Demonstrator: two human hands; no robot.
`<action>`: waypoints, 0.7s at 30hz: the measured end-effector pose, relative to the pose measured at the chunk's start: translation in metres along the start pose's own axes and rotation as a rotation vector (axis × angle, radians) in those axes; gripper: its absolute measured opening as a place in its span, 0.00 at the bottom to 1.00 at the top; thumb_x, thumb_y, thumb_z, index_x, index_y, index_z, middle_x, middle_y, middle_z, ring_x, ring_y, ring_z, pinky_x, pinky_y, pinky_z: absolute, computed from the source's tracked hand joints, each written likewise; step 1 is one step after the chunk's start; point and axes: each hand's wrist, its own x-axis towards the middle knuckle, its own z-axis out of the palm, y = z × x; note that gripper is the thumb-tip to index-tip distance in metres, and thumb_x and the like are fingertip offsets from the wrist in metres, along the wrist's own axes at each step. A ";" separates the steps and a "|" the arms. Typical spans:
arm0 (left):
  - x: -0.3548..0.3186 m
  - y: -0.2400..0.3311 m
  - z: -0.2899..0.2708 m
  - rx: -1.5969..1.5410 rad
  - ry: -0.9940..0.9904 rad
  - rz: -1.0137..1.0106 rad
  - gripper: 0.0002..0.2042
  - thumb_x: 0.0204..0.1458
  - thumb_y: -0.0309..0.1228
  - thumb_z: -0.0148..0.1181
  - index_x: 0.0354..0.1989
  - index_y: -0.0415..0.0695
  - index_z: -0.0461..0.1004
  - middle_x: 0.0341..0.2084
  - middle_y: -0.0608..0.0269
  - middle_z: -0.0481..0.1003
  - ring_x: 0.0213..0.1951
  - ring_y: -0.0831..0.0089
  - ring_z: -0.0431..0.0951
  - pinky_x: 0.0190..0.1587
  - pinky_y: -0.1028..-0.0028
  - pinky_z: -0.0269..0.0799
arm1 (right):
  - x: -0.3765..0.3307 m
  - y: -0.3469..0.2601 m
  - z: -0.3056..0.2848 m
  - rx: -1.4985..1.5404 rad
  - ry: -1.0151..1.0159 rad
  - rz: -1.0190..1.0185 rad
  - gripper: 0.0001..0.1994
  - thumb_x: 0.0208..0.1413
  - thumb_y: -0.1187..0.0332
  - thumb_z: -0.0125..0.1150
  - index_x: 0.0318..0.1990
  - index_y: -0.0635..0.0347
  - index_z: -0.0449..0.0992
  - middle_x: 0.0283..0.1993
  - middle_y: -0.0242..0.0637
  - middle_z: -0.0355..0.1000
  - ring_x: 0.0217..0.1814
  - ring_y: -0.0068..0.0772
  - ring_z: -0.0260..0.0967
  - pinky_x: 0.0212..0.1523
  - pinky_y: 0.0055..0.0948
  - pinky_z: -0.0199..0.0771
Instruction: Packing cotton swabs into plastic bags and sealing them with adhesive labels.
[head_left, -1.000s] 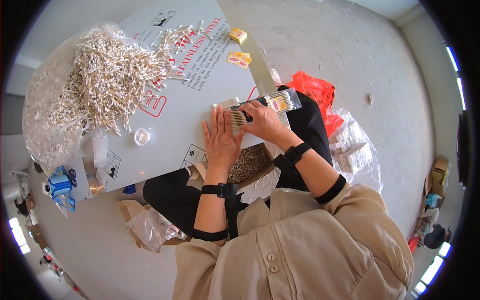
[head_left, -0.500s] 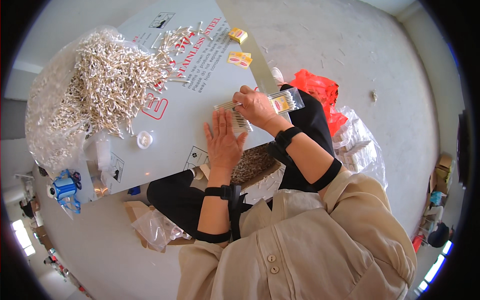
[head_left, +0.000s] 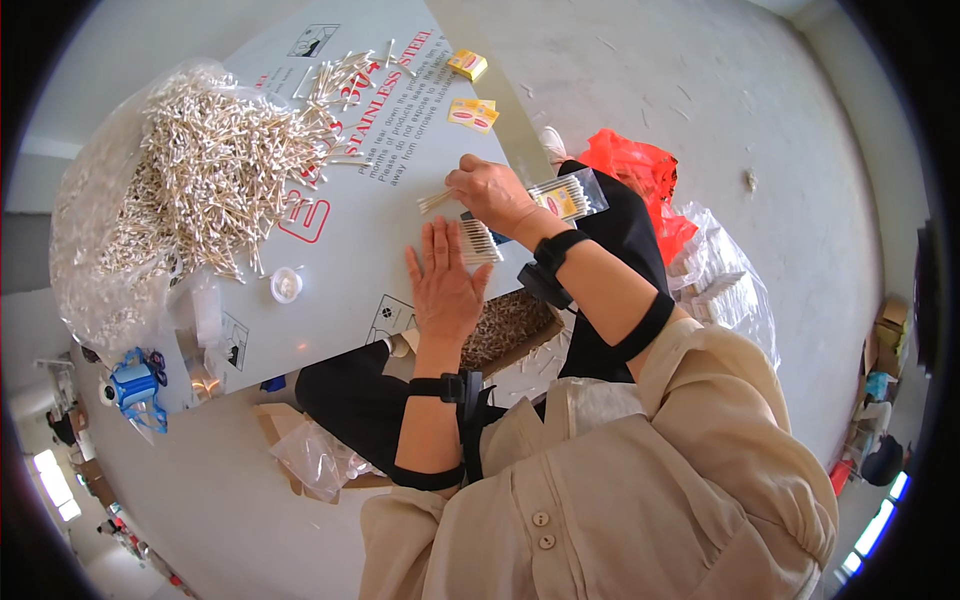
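My left hand (head_left: 447,285) lies flat on the table with its fingers stretched out, against one end of a neat row of cotton swabs (head_left: 480,243). Just above that row, my right hand (head_left: 492,197) is closed, pinching a few cotton swabs (head_left: 434,202) whose ends stick out to the left. Beside the right wrist, a clear plastic bag (head_left: 598,190) of cotton swabs with a yellow label card (head_left: 560,203) sits at the table's right edge. How many swabs the right fingers grip is hidden.
A big clear bag spills a heap of cotton swabs (head_left: 215,160) on the table's left. A small white tub (head_left: 286,285), yellow cards (head_left: 473,113) and a yellow box (head_left: 468,65) stand nearby. A carton of swabs (head_left: 510,335) is below the edge; a red bag (head_left: 630,165) lies right.
My right hand has lifted a few swabs slightly up and away from the row, which now shows a gap from them. The left hand stays in place.
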 end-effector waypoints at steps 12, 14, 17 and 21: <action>0.002 -0.005 0.001 -0.007 0.009 0.012 0.35 0.61 0.51 0.45 0.70 0.41 0.51 0.71 0.56 0.48 0.73 0.60 0.44 0.71 0.51 0.35 | -0.087 -0.031 -0.037 -0.268 -0.202 -0.193 0.26 0.56 0.62 0.53 0.63 0.57 0.64 0.70 0.36 0.56 0.74 0.38 0.49 0.71 0.47 0.43; 0.002 -0.007 0.000 -0.003 0.005 0.023 0.34 0.61 0.51 0.44 0.70 0.42 0.51 0.72 0.56 0.47 0.73 0.60 0.43 0.71 0.51 0.35 | -0.089 -0.035 -0.029 -0.249 -0.233 -0.132 0.26 0.59 0.63 0.52 0.66 0.56 0.61 0.72 0.38 0.54 0.76 0.36 0.47 0.73 0.48 0.40; 0.001 -0.006 -0.001 -0.016 -0.006 0.019 0.35 0.62 0.53 0.41 0.71 0.43 0.50 0.72 0.57 0.46 0.73 0.61 0.42 0.71 0.51 0.33 | -0.088 -0.034 -0.019 -0.305 -0.195 -0.104 0.28 0.56 0.66 0.50 0.66 0.60 0.61 0.72 0.39 0.54 0.75 0.36 0.47 0.74 0.47 0.38; 0.001 -0.006 -0.001 0.016 -0.019 0.037 0.34 0.62 0.53 0.41 0.71 0.43 0.49 0.72 0.56 0.46 0.73 0.60 0.42 0.71 0.50 0.33 | -0.086 -0.030 -0.020 -0.282 -0.181 -0.119 0.28 0.55 0.66 0.51 0.65 0.61 0.62 0.71 0.39 0.55 0.74 0.36 0.50 0.74 0.45 0.41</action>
